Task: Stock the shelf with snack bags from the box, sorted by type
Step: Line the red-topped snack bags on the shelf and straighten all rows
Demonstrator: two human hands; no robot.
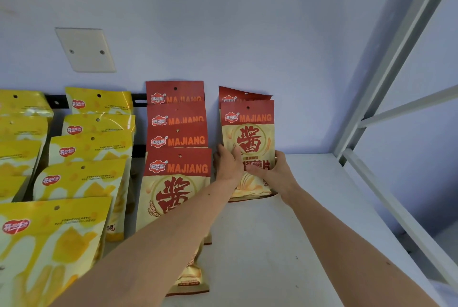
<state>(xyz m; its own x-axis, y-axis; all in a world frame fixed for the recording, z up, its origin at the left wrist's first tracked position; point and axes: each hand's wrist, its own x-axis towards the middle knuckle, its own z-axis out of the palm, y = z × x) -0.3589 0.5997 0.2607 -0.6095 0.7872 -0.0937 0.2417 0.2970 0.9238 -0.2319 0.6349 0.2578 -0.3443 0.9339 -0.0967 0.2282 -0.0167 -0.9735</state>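
Red MAJIANG bag point(247, 130) upright between left hand point(228, 163); right hand point(272, 170)

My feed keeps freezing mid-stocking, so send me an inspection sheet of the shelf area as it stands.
Surface: white shelf, bare to the right of the bags.
Job's things: yellow bags in rows at left; red bags in a row of four; second red row of two at right, front red bag upright.
Clutter: nothing seen.
Hands: left hand and right hand both hold the front red bag.
Cables: nothing seen.
Surroundings: wall plate; white frame at right.
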